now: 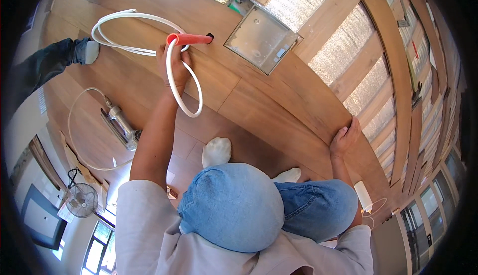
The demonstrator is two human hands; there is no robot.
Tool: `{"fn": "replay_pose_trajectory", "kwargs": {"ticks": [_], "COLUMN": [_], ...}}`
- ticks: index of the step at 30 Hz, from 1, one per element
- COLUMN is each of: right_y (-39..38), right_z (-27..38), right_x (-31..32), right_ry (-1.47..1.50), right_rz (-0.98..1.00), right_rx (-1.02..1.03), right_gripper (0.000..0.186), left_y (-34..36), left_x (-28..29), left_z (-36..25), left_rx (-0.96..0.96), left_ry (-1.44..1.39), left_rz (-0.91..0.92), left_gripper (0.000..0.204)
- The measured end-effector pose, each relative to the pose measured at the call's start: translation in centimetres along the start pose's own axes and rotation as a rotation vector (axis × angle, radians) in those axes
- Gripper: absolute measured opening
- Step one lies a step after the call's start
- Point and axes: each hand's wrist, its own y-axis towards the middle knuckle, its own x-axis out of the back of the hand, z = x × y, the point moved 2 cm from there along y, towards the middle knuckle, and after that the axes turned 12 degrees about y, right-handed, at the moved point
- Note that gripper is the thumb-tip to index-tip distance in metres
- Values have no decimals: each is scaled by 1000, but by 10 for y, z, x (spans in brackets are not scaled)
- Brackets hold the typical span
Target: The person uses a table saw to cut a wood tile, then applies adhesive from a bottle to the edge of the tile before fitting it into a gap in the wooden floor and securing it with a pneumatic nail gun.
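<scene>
My left hand (pixel 175 69) is closed around a white cable (pixel 199 100), just below the open end of a red tube (pixel 191 39). The cable bends out of that tube end in a loop, and a larger coil of it lies to the left on the boards. At its other end the tube meets a dark spot in a wooden floorboard (pixel 224 83); whether it passes through is unclear. Farther right, my right hand (pixel 344 138) rests on the edge of the boards, fingers stretched and thumb apart, holding nothing.
A square metal floor box (pixel 261 38) sits beyond my hands. Wooden battens (pixel 343 80) over silvery foil run at the right. Left of my arm lies a metal tool (pixel 121 125) with a hose. Another person's leg (pixel 55 66) reaches in from the left. A fan (pixel 81 200) stands behind.
</scene>
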Motion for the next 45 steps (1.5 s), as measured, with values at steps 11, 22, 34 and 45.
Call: {"fn": "replay_pose_trajectory", "kwargs": {"ticks": [11,22,34,45], "right_y": [-2,-3,-3,-10], "right_z": [-1,-8,2,-2], "right_x": [3,1,5,4], "right_ry": [-13,-45,-40,-70], "right_rz": [13,28,38,32], "right_rx": [-8,-25,-66,-72], "right_gripper": [47,49,49,49], "left_y": [-1,-5,0,-4], "left_x": [-7,-6,1,5], "left_z": [4,5,-3,-4], "left_rx": [-24,7,-32,-9], "left_ry": [-70,-37,-14,-44], "left_rz": [-37,49,20,53], "left_gripper": [41,48,43,44]}}
